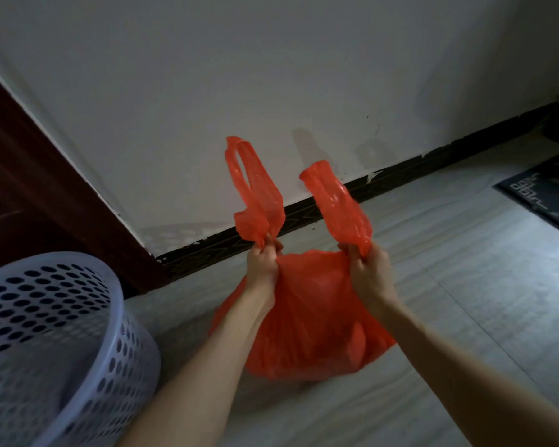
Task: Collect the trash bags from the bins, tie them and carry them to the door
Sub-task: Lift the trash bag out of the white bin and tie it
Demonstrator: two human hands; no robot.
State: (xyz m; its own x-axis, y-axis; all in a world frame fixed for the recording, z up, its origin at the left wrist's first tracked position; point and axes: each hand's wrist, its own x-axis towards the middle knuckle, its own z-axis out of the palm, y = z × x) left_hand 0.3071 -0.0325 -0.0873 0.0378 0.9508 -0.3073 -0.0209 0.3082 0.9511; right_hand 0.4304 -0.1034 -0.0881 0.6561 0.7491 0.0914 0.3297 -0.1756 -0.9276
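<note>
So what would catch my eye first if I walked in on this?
The bright orange trash bag in the middle of the floor: the left hand and right hand each grip one of its handle loops, which stick up above the fists. Next, the pale perforated bin at lower left, beside the dark wooden door frame.
</note>
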